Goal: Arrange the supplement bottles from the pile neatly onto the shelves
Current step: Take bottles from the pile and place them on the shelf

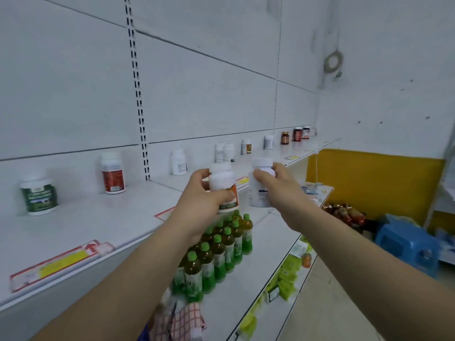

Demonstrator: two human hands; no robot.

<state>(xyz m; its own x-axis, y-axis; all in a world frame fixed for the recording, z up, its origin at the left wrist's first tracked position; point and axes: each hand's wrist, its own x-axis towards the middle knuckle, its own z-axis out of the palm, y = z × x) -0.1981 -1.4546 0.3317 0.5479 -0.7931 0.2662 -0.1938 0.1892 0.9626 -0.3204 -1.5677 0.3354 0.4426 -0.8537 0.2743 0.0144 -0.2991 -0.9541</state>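
Observation:
My left hand [197,205] grips a white supplement bottle with an orange and green label [222,183], held upright just off the front edge of the upper shelf [103,217]. My right hand [278,185] holds a plain white bottle with a blue-marked label [258,190] right beside it. On the upper shelf stand spaced bottles: a green-labelled jar [39,195], a red-labelled bottle [112,172], a white bottle [179,161], a pair of white ones [224,152], and further ones toward the far right, ending in dark amber bottles [297,134].
The lower shelf [246,291] carries rows of green-capped drink bottles [216,252]. Green packets [288,279] line a shelf below. A blue plastic stool [406,244] and red-brown bottles [344,214] sit on the floor by a yellow wall panel. A checked cloth [182,321] lies near my body.

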